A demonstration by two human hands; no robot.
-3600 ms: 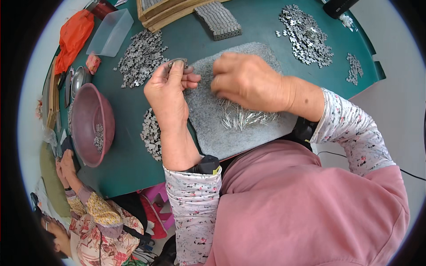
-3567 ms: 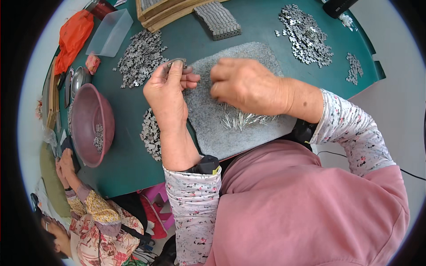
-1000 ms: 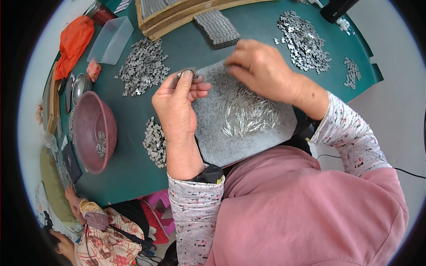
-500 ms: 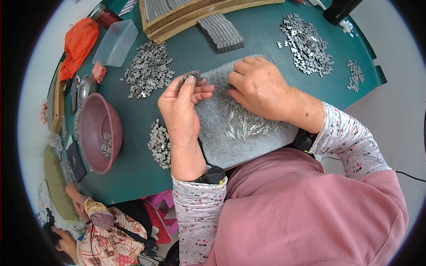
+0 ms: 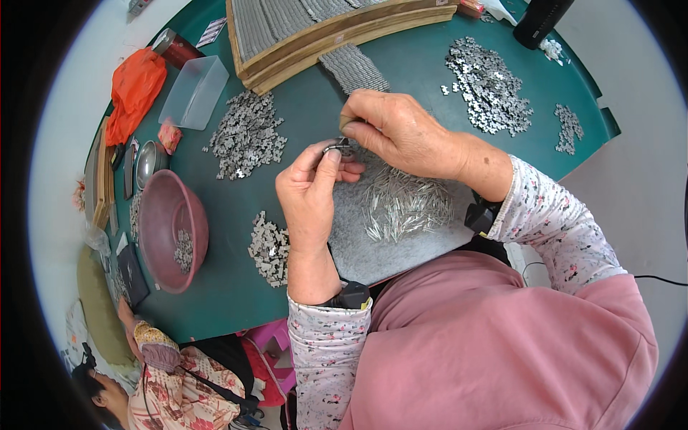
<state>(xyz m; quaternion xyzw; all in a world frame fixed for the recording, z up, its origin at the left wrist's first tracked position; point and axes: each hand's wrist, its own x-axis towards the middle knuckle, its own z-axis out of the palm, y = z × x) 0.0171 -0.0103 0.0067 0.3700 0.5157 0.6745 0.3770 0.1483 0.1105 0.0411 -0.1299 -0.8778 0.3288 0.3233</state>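
- The left hand (image 5: 309,204) pinches a small dark metal piece (image 5: 335,147) between thumb and forefinger, raised just above the work so both hands can meet on it.
- The right hand (image 5: 401,132) closes its fingertips on the same small piece from the other side, the two hands touching at that spot; whether a thin pin sits between its fingers I cannot tell.
- Just below the hands lies a grey felt mat (image 5: 373,247), and on it a loose scatter of thin silvery metal pins (image 5: 405,208), kept within easy reach of the right hand; the soft mat probably keeps them from rolling.
- A small heap of flat grey metal pieces (image 5: 269,247) sits just left of the mat, beside the left wrist, handy for the next pick.
- Larger heaps of the same pieces lie further out: one (image 5: 246,135) up left, another (image 5: 489,86) up right.
- A pink plastic bowl (image 5: 161,215) at the left holds a few pieces.
- Wooden trays (image 5: 322,32) with filled rows stand at the far edge.
- A clear plastic box (image 5: 193,92) and an orange cloth (image 5: 135,89) lie at the far left.
- All rests on a dark green table (image 5: 215,287); another person (image 5: 158,380) sits low at the lower left.
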